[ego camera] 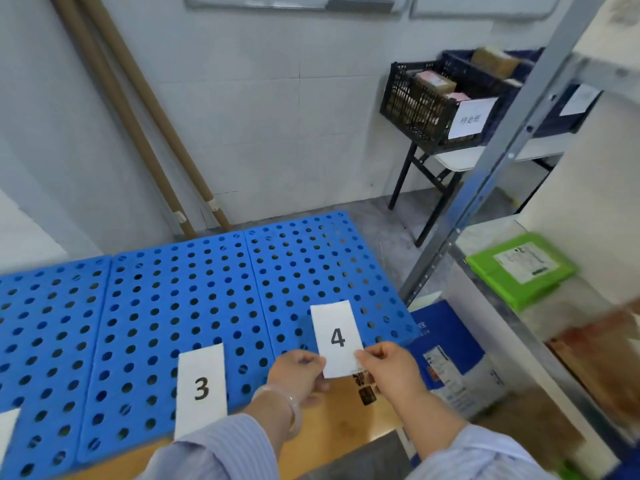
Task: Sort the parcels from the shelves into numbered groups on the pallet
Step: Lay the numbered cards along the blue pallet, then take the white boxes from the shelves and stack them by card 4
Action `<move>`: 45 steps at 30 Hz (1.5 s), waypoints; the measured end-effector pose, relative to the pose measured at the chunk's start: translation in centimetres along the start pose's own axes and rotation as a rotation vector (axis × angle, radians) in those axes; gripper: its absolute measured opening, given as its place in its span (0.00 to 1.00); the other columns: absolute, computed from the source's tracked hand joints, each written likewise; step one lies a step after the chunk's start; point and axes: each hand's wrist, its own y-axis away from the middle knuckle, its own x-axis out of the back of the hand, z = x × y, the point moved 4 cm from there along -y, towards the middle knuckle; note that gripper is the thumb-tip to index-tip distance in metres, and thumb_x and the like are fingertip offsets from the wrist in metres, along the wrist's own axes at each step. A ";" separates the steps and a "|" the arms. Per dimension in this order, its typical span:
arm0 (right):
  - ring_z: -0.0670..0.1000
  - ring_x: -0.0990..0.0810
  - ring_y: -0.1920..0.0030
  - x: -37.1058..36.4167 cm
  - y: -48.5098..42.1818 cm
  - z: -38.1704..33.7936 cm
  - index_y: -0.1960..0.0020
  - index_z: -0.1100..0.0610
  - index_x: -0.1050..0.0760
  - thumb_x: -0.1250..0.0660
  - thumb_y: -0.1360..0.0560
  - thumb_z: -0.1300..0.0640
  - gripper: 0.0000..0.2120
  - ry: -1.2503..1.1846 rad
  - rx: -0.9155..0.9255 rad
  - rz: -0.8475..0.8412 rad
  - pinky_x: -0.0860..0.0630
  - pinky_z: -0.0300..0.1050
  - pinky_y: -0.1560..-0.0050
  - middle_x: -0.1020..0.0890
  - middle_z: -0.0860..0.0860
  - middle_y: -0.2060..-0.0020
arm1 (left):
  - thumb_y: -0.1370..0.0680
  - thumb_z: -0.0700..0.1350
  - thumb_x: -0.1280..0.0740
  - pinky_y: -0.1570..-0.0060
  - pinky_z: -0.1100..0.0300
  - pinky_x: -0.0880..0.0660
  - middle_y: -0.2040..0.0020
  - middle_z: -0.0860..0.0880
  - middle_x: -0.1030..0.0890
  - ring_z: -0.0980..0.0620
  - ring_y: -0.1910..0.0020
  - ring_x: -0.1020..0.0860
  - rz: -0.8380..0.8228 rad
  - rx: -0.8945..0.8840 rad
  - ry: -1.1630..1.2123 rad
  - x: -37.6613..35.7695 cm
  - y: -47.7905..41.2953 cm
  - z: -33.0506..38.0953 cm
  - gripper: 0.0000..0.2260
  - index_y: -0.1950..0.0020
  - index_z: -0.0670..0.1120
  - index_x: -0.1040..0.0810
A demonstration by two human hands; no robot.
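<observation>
Starting with the head view, a white card marked 4 (337,337) is pinched at its lower corners by the left grip (298,370) and the right grip (388,368), thumb and fingers closed on it, over the near edge of the blue pallet (173,289). Left of the grips, a card marked 3 (201,389) is already laid down. No parcel is seen on the pallet. A green parcel (519,268) lies on the shelf (495,226), up and right of the grips. Numbering is judged nearly done and sorting not yet begun.
</observation>
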 end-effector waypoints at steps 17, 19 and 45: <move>0.46 0.17 0.63 2.7 -6.5 3.7 0.52 0.49 0.25 0.30 0.25 0.51 0.05 0.152 -0.003 -0.153 0.18 0.43 0.59 0.16 0.48 0.64 | 0.23 0.47 0.32 0.66 0.58 0.22 0.59 0.46 0.16 0.50 0.67 0.21 0.209 0.101 -0.088 -5.1 -2.4 -1.1 0.04 0.52 0.47 0.23; 0.46 0.17 0.62 2.9 -6.5 3.5 0.52 0.49 0.25 0.31 0.25 0.49 0.06 0.187 0.016 -0.156 0.18 0.46 0.57 0.17 0.47 0.62 | 0.23 0.48 0.32 0.68 0.59 0.23 0.59 0.48 0.16 0.51 0.67 0.21 0.209 0.105 -0.128 -4.9 -2.2 -0.9 0.05 0.51 0.48 0.24; 0.52 0.57 0.22 15.0 9.8 -7.5 0.21 0.47 0.59 0.41 0.28 0.30 0.46 0.896 0.303 0.409 0.56 0.56 0.24 0.55 0.49 0.21 | 0.24 0.68 0.43 0.25 0.45 0.52 0.21 0.53 0.51 0.50 0.22 0.53 -0.001 -1.258 -1.610 -7.5 8.4 17.7 0.36 0.22 0.58 0.56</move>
